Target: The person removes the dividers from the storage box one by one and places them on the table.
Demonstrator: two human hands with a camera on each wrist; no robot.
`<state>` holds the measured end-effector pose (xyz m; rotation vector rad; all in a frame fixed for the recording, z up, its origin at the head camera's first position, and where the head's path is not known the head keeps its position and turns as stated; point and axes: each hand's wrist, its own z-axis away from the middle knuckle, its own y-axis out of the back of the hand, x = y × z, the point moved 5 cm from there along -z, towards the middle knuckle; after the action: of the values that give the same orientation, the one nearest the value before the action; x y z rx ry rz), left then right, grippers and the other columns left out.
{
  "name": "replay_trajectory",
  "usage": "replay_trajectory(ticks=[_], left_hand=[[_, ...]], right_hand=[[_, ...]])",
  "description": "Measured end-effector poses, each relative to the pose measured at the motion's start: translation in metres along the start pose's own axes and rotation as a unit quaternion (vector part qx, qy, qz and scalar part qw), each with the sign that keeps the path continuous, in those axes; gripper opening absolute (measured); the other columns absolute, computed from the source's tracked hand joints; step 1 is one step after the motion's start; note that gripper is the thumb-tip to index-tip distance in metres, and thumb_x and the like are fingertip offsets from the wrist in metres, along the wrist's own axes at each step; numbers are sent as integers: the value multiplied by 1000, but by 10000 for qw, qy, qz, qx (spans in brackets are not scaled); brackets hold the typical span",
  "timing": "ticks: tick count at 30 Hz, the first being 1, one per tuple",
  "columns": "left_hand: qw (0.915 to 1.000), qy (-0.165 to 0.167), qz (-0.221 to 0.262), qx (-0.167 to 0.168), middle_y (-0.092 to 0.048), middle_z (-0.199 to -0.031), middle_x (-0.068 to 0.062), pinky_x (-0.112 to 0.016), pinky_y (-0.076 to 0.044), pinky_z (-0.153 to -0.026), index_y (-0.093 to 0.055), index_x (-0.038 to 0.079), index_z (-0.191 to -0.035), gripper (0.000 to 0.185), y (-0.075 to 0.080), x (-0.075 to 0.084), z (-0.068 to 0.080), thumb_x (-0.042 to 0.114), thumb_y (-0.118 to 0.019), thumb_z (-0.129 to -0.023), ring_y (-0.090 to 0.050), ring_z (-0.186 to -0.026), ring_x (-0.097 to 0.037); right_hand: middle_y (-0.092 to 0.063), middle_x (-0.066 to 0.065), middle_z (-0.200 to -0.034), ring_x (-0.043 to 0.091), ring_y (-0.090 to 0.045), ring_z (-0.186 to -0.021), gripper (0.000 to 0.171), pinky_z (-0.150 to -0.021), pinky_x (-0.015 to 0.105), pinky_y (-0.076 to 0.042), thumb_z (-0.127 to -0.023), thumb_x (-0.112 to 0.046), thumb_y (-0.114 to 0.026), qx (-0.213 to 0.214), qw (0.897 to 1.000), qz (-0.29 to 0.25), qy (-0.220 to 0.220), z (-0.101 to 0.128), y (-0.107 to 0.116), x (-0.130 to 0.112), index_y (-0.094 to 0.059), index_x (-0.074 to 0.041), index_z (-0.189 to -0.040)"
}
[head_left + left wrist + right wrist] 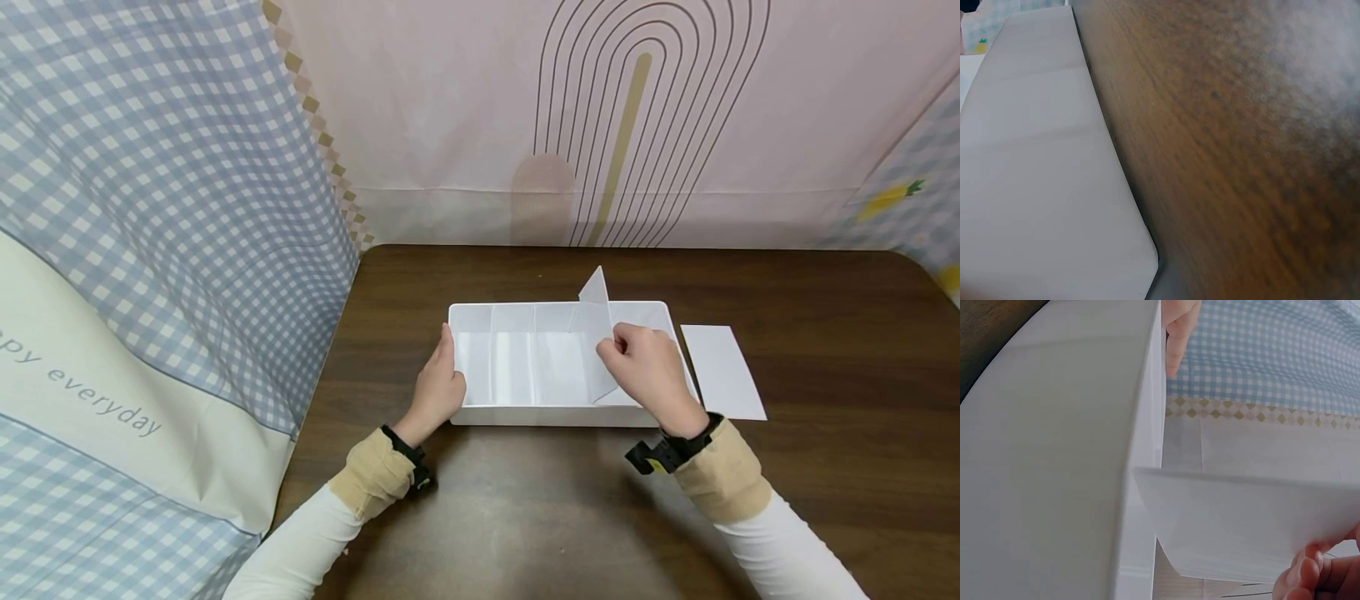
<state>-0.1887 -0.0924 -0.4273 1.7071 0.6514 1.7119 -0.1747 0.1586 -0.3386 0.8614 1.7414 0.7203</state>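
Crosswise, divider panel [596, 333] tilted upward

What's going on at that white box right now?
Left hand steadies the white box. Right hand pinches a divider panel, tilted, partly in. Spare panel lies beside, clear.

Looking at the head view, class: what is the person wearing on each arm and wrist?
Both arms wear white long sleeves with tan cuffs. The left wrist carries a black strap; the right wrist carries a black strap with a small yellow mark. Both hands are bare.
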Motion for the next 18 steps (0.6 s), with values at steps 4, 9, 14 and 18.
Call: replay_trajectory(ticks=[4,9,14,18], left_hand=[[10000,16,-36,11,-17,-146,-14,-25,-25,-43,-4,3,-143,68,1,1,0,-2,-35,-82,-21,-41,-13],[10000,47,-74,1,-17,-146,-14,-25,-25,-43,-4,3,-142,69,1,1,1,-2,-35,-81,-21,-41,-14],[10000,24,-52,-14,-17,-146,-15,-25,-25,-42,-4,3,-142,68,1,1,1,-2,-35,-82,-21,-40,-13],[10000,31,-35,-25,-17,-146,-14,-25,-25,-41,-4,3,-142,68,1,0,1,-2,-35,-82,-21,-40,-13]], right_hand=[[-25,-4,-44,13,-24,-43,29,-43,24,-19,-75,-8,-41,36,10000,-10,42,1,4,-2,-35,-10,-47],[-24,-4,-45,13,-23,-43,30,-43,24,-18,-76,-8,-41,-1,10000,-35,17,1,8,-3,-35,-10,-47],[-24,-4,-45,13,-23,-43,30,-43,24,-18,-76,-8,-40,20,10000,-27,34,1,11,-2,-34,-10,-47],[-24,-5,-44,12,-23,-43,29,-43,24,-18,-74,-6,-41,97,9999,-18,107,1,13,-1,-34,-10,-46]])
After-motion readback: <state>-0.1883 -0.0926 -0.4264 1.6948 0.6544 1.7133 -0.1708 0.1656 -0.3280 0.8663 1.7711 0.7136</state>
